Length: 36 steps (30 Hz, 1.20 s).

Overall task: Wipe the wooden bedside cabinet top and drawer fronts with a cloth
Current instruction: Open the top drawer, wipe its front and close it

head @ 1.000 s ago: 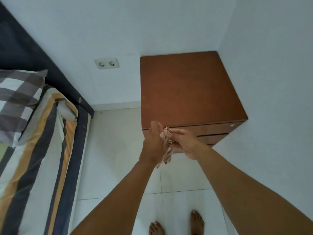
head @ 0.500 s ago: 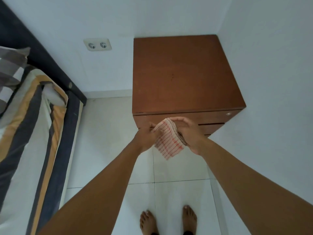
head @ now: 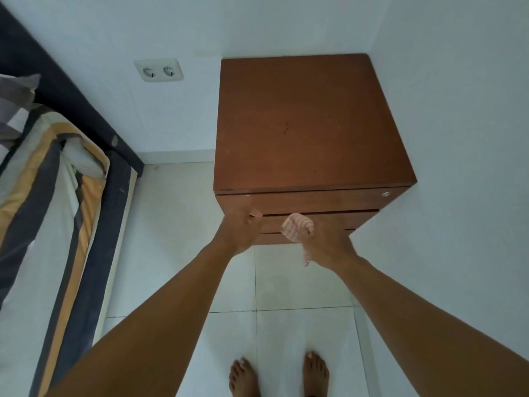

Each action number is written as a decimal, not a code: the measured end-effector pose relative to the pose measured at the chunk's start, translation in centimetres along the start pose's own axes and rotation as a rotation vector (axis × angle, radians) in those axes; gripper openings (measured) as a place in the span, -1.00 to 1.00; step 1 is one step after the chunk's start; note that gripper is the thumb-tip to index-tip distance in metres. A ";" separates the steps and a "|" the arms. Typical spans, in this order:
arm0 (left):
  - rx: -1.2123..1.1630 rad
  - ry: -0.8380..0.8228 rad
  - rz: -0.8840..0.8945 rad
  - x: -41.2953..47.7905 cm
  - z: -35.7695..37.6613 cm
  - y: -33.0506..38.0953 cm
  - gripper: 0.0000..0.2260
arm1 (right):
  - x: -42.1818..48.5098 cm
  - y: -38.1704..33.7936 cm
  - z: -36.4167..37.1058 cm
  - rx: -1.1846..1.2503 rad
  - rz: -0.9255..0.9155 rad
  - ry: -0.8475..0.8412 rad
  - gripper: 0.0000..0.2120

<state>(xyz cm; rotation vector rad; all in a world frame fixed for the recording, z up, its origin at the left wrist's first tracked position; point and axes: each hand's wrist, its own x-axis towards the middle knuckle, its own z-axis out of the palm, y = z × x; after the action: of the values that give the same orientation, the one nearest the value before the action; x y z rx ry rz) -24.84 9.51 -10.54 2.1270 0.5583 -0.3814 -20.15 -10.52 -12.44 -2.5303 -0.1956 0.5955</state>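
From the head camera, looking steeply down, the reddish-brown square wooden bedside cabinet (head: 312,121) stood tucked into the far right corner of the white-walled room, its back and right side apparently against the walls, so that only the top and the near face with the stacked drawer fronts (head: 309,203) could be reached. The top carried nothing and showed a few small dark specks near its middle, which suggested the wiping had not yet begun there. The person stood on the pale tiled floor (head: 286,282) just in front, bare feet (head: 279,373) at the near edge of the view and both arms stretched forward. The right hand (head: 326,242) was closed around the small white cloth with thin red checks (head: 297,224), bunched so that a wad stuck out toward the drawers while a loose tail hung below the palm; holding it gathered that way probably gave a firm pad to press on the wood. The left hand (head: 243,230) was curled loosely in front of the near left corner of the drawers, and whether it pinched a corner of the cloth or touched the wood could not be told. A white double wall socket (head: 159,70) sat on the far wall to the left of the cabinet, and a bed with a striped orange, grey and navy cover (head: 43,196) ran along the left, well apart from the cabinet.
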 end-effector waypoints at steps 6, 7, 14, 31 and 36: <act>0.286 0.196 -0.001 1.9 -0.5 -5.0 -0.46 | 2.0 1.6 -2.9 -0.158 -0.055 0.168 -0.59; 0.329 0.185 0.012 2.1 -0.6 -5.4 -0.40 | 2.3 1.6 -3.2 -0.211 -0.063 0.207 -0.66; 0.408 0.178 0.142 3.6 0.3 -7.5 -0.21 | 3.7 0.5 -2.4 -0.353 -0.109 0.298 -0.53; 0.373 0.160 0.165 5.0 -0.9 -7.6 -0.28 | 5.1 2.5 0.7 -0.528 -0.255 0.137 -0.09; 0.441 0.147 0.163 5.6 -1.8 -8.1 -0.33 | 5.4 2.0 -0.3 -0.551 -0.275 0.090 -0.12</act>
<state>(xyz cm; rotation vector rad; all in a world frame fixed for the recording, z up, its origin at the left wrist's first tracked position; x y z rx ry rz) -24.13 16.55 -17.59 2.6211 0.4041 -0.2750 -15.17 -11.03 -15.31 -2.9665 -0.7507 0.3478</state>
